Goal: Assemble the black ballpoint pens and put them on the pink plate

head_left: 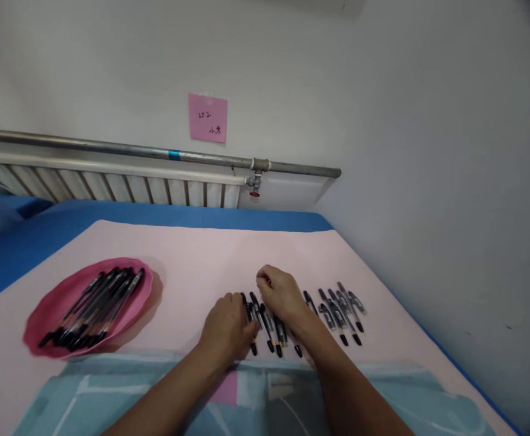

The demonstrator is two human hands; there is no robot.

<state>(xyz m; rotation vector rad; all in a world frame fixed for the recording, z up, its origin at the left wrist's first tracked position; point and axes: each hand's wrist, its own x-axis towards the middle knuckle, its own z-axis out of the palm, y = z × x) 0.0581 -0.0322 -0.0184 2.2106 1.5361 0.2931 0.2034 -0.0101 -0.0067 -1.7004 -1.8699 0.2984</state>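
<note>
A row of several black pens [337, 310] lies side by side on the pale pink sheet [192, 254]. My left hand [226, 330] rests at the left end of the row, fingers curled against a pen there. My right hand [281, 293] hovers over the middle of the row, fingers bent in a pinch; what it holds, if anything, is hidden. A pink oval tray [47, 303] at the left holds several more black pens [97, 306], bundled lengthwise.
A light blue patterned cloth [111, 393] covers the near edge. Blue bedding [42, 230] borders the sheet. Behind it are a radiator [111, 184], a metal pipe [156, 151] and a wall with a pink note [207, 117]. A wall stands close on the right.
</note>
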